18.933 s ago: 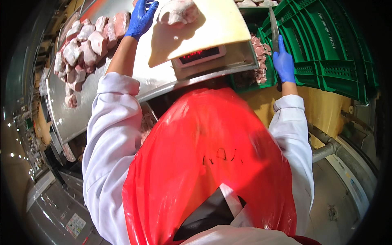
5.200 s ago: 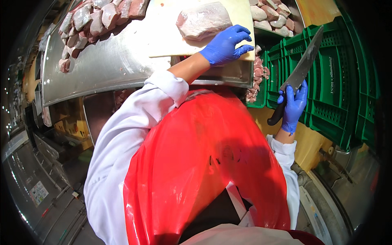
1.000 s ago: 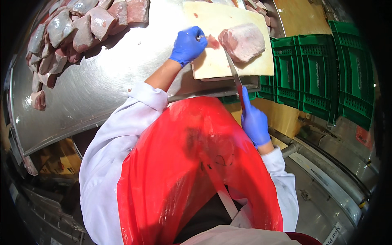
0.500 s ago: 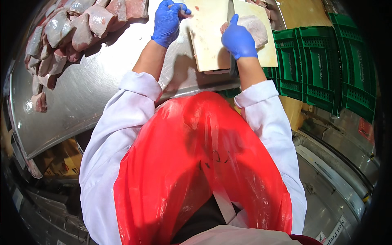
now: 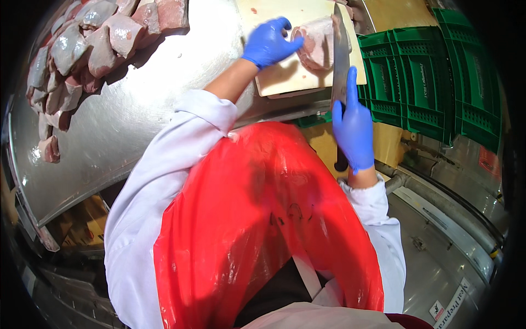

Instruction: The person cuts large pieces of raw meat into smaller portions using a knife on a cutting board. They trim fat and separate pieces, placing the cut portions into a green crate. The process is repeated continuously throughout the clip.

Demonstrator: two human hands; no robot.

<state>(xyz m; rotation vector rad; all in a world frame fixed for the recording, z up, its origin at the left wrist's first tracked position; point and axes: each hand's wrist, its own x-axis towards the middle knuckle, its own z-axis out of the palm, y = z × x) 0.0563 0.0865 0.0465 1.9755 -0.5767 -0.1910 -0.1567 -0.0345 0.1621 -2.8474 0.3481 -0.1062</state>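
A pale pink piece of meat lies on the white cutting board. My left hand, in a blue glove, is at the meat's left side with fingers apart and slightly curled. Its thumb tip reaches the meat's edge; it holds nothing. My right hand, gloved in blue too, grips a long knife by its dark handle, the index finger stretched along the blade. The blade points away from me, over the right side of the meat. Whether its edge is cutting in, I cannot tell.
A heap of raw meat pieces covers the far left of the steel table. Green plastic crates stand right of the board. More meat shows beyond the board's far right corner. A red apron covers my front.
My left hand has moved right to the meat. My right hand has pulled back toward me and right with the knife, whose blade now shows along the meat's right side.
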